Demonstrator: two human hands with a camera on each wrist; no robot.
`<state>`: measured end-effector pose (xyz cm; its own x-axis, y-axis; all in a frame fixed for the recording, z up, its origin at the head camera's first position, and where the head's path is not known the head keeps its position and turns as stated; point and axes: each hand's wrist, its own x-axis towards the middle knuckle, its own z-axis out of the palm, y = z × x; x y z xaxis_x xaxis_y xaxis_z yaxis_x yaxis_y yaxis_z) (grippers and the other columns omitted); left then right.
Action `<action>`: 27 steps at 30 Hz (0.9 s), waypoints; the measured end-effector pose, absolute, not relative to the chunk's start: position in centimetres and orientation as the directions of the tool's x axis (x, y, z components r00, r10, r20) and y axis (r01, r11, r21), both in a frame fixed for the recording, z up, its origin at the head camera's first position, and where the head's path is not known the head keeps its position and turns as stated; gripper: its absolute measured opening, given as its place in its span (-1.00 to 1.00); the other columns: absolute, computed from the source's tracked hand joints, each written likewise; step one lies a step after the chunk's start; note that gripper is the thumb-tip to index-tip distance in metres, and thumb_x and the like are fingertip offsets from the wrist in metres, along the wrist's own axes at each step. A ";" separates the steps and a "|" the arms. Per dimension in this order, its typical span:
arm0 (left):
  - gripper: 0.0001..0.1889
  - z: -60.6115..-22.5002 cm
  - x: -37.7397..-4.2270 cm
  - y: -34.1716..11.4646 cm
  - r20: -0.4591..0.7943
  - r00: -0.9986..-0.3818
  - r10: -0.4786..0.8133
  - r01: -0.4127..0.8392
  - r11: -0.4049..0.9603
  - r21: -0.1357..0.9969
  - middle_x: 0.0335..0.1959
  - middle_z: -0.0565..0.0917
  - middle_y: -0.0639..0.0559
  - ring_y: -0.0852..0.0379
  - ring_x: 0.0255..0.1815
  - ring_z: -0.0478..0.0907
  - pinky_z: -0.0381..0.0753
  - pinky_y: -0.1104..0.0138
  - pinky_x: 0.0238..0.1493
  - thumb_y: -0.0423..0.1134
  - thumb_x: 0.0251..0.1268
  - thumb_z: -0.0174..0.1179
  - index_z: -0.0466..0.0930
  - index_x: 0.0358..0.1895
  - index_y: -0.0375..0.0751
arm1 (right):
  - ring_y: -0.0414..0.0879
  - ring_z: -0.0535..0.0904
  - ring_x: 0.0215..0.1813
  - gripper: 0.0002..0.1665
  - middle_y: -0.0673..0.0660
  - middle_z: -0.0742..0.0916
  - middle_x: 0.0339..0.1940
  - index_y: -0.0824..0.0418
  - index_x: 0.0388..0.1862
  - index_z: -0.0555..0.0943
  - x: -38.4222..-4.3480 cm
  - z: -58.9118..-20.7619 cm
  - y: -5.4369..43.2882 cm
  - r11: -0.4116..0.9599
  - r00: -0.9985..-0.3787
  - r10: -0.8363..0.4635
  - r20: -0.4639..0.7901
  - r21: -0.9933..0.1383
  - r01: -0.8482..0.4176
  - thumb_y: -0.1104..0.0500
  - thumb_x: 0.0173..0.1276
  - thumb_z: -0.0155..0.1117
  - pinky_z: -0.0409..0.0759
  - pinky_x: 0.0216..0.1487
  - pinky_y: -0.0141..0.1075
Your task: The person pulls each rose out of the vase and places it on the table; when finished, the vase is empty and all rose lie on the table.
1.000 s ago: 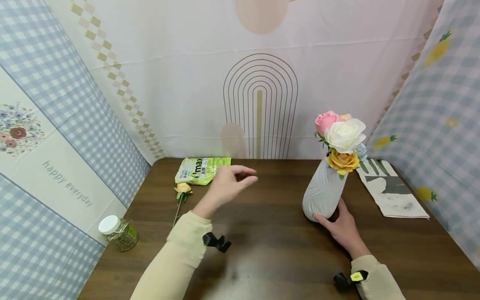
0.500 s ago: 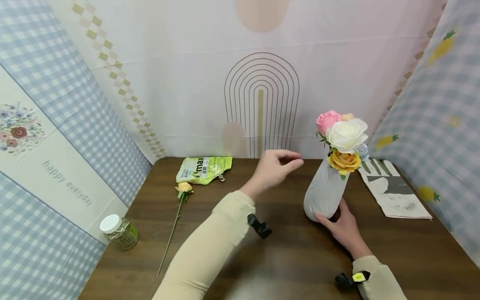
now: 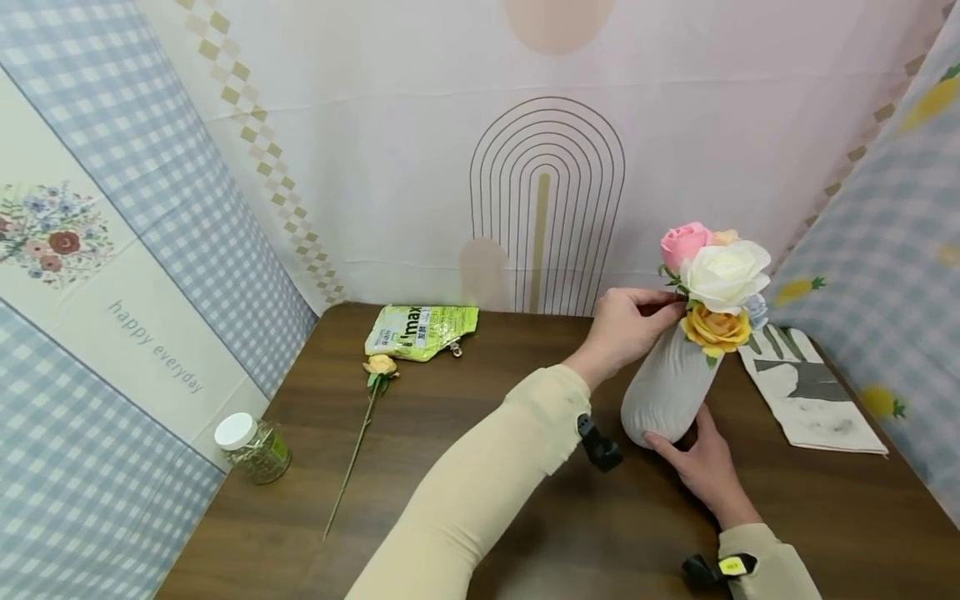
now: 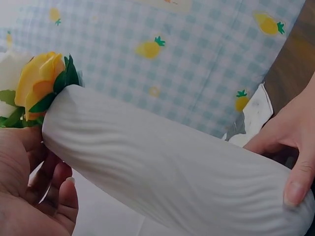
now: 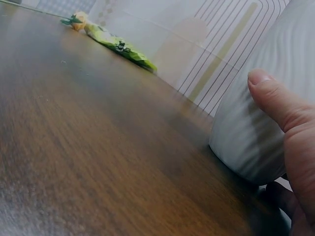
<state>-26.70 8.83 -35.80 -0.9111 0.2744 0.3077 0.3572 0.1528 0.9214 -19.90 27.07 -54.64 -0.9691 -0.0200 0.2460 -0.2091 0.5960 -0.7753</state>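
A white ribbed vase [image 3: 670, 387] holds a bunch of artificial flowers: a pink rose [image 3: 686, 244], a white rose [image 3: 724, 275], a yellow-orange rose [image 3: 716, 327] and others partly hidden. My left hand [image 3: 628, 330] is at the vase's mouth, its thumb and forefinger brought together at the rim just below the pink rose. In the left wrist view its other fingers [image 4: 53, 184] are curled beside the neck. Low on the vase, my right hand [image 3: 707, 469] grips the base, its thumb [image 5: 270, 96] across the ribbed side. Its other fingers are largely hidden behind the vase.
A single yellow rose [image 3: 381, 367] lies on the brown table at left, near a green-and-white packet [image 3: 422, 332] with a small metal item beside it. A white-lidded jar [image 3: 257, 450] stands at the left edge. A patterned cloth [image 3: 813, 392] lies at right.
My left hand has moved right across the table, from near the packet to the vase's mouth. The right hand stays on the vase's base. The head view has shifted slightly.
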 end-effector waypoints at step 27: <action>-0.85 -34.5 -27.1 8.9 0.315 -0.899 0.305 0.406 0.305 0.862 -0.31 0.72 0.21 0.48 -0.35 0.54 0.53 0.62 -0.38 -0.23 0.32 0.24 0.76 -0.14 -0.13 | 0.26 0.32 0.28 0.07 0.38 0.38 0.33 0.19 0.51 0.03 -19.9 -54.9 27.0 0.594 -0.968 -0.004 0.250 -0.778 -0.203 -0.02 0.21 0.44 0.29 0.08 0.19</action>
<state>-27.10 8.94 -34.48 -0.8987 0.3054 0.3148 0.4055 0.3052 0.8616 -19.92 26.97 -54.85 -0.9683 -0.0040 0.2498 -0.2032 0.5944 -0.7781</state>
